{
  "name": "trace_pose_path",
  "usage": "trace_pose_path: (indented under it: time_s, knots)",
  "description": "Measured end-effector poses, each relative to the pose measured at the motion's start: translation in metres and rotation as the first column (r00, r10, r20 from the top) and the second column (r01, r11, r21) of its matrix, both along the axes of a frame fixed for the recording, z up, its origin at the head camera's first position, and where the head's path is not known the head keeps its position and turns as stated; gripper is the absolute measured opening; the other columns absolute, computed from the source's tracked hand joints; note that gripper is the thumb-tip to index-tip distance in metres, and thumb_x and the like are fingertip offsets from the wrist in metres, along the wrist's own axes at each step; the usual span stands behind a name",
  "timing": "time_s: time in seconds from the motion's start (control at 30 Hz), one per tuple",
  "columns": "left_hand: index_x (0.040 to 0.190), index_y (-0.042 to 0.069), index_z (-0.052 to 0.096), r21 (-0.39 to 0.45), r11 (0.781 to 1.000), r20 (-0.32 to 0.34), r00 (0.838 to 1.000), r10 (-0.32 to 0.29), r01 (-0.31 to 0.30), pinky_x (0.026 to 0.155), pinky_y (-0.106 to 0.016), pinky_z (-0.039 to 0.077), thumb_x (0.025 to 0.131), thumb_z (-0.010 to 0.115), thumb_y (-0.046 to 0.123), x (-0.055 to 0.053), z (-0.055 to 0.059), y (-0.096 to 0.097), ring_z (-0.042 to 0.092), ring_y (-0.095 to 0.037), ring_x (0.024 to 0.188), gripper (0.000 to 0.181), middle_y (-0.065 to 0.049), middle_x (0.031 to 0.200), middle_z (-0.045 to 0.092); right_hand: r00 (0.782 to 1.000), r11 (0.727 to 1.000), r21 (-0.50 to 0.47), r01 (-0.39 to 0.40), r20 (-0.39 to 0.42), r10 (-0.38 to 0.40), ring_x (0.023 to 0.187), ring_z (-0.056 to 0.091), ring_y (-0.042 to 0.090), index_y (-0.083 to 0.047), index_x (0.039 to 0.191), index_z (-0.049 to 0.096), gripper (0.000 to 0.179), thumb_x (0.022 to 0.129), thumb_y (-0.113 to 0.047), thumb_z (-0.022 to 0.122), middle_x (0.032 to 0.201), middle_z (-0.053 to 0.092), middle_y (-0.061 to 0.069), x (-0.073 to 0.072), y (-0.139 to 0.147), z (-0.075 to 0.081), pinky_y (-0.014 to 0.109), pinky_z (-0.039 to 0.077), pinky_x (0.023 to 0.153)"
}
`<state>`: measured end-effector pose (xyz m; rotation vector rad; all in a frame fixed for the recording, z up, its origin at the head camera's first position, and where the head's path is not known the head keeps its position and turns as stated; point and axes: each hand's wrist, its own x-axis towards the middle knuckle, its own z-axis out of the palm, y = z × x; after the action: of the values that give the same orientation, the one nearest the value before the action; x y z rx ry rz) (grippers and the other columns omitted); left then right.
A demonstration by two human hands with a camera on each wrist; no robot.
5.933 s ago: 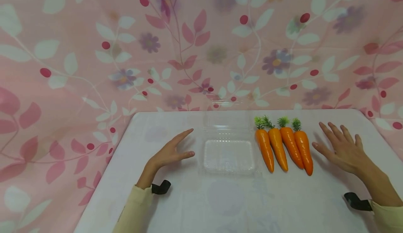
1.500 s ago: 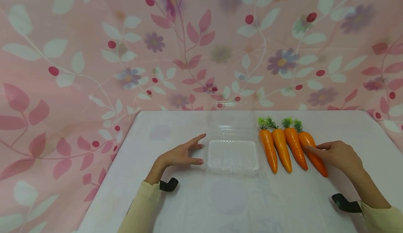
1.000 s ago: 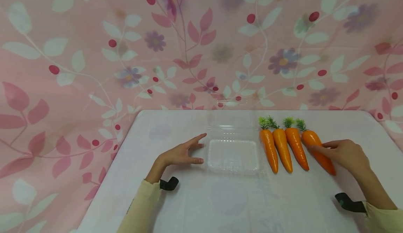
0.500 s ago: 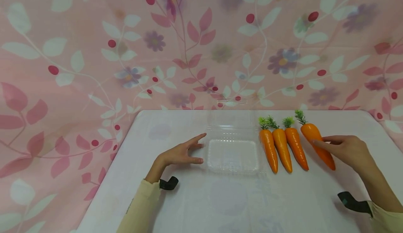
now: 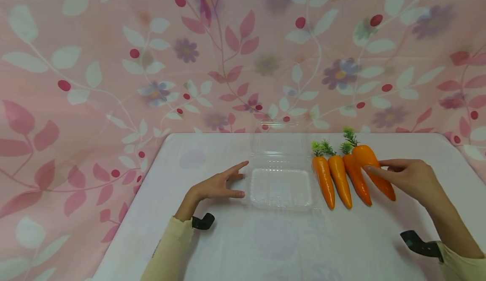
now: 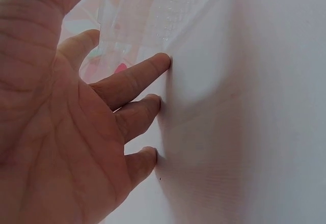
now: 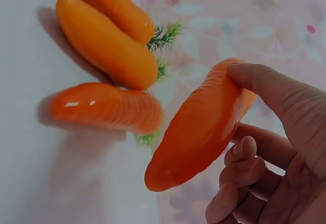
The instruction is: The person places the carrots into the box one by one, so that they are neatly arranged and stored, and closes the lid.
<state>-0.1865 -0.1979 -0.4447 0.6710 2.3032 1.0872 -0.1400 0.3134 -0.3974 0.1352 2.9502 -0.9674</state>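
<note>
Between thumb and fingers, my right hand [image 5: 411,179] pinches an orange carrot [image 5: 373,171] with a green leafy top. In the right wrist view this carrot [image 7: 196,127] hangs above the table, tip toward the camera. Three other carrots lie side by side to its left: the nearest carrot [image 5: 356,179], a middle carrot [image 5: 339,182] and a far-left carrot [image 5: 323,182]. A clear plastic clamshell box [image 5: 281,187] stands left of them, lid raised at the back. My left hand [image 5: 218,186] rests beside the box's left side, fingers spread, fingertips on the table in the left wrist view.
A white cloth covers the table [image 5: 273,247]. Behind its back edge hangs a pink floral curtain [image 5: 228,53]. Each wrist wears a black camera mount, the left mount [image 5: 203,221] and the right mount [image 5: 419,244].
My right hand took hold of the rightmost carrot, drew it right, lifted it off the table, and now has moved it back left toward the others. The left hand came closer to the box, then stayed.
</note>
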Motion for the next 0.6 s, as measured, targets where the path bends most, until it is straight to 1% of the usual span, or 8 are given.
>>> trace_pose_path:
  time_s: [0.1,0.27,0.43,0.5,0.6]
  knots:
    - [0.158,0.037,0.018,0.0,1.0,-0.005,1.0,-0.001,0.001,0.111,-0.061,0.024,0.085,0.078,0.041,0.0,0.001,0.0,0.032,-0.022,0.142,0.095,-0.006,0.148,0.047,1.0,1.0,-0.009,-0.015,-0.017,0.015,0.075,0.048,0.027,0.007,0.122,0.065,0.074,0.086,-0.058,0.069,0.084,0.062,0.01,-0.001,-0.008,0.002,0.03,0.039,0.052]
    - [0.158,0.038,0.018,0.004,1.0,-0.002,1.0,-0.002,0.002,0.111,-0.062,0.023,0.084,0.079,0.038,-0.002,0.0,0.001,0.032,-0.023,0.143,0.096,-0.007,0.148,0.047,0.998,0.999,-0.017,-0.038,-0.049,0.037,0.07,0.045,0.025,0.006,0.12,0.067,0.072,0.086,-0.057,0.07,0.08,0.057,0.009,-0.003,-0.019,0.005,0.03,0.036,0.05]
    - [0.158,0.037,0.016,0.013,1.0,0.009,1.0,-0.002,0.002,0.111,-0.063,0.021,0.085,0.08,0.032,-0.001,0.0,0.002,0.029,-0.029,0.144,0.097,-0.014,0.149,0.044,0.997,0.997,-0.046,-0.06,-0.054,0.058,0.07,0.044,0.025,0.005,0.121,0.067,0.071,0.085,-0.056,0.072,0.076,0.054,0.008,-0.005,-0.031,0.007,0.03,0.034,0.05]
    - [0.158,0.035,0.015,0.013,1.0,0.015,1.0,-0.002,0.002,0.111,-0.063,0.021,0.085,0.08,0.03,0.0,0.003,0.003,0.028,-0.031,0.144,0.097,-0.017,0.149,0.043,0.996,0.995,-0.062,-0.075,-0.047,0.072,0.071,0.044,0.025,0.005,0.122,0.067,0.071,0.085,-0.055,0.072,0.076,0.054,0.008,-0.006,-0.036,0.008,0.03,0.034,0.051]
    - [0.158,0.033,0.017,0.029,1.0,0.035,0.999,-0.003,0.002,0.111,-0.062,0.021,0.086,0.079,0.027,0.005,0.015,0.006,0.029,-0.033,0.144,0.096,-0.02,0.149,0.042,0.995,0.993,-0.08,-0.093,-0.041,0.09,0.073,0.045,0.025,0.005,0.123,0.067,0.071,0.084,-0.055,0.073,0.078,0.056,0.008,-0.008,-0.043,0.009,0.029,0.036,0.052]
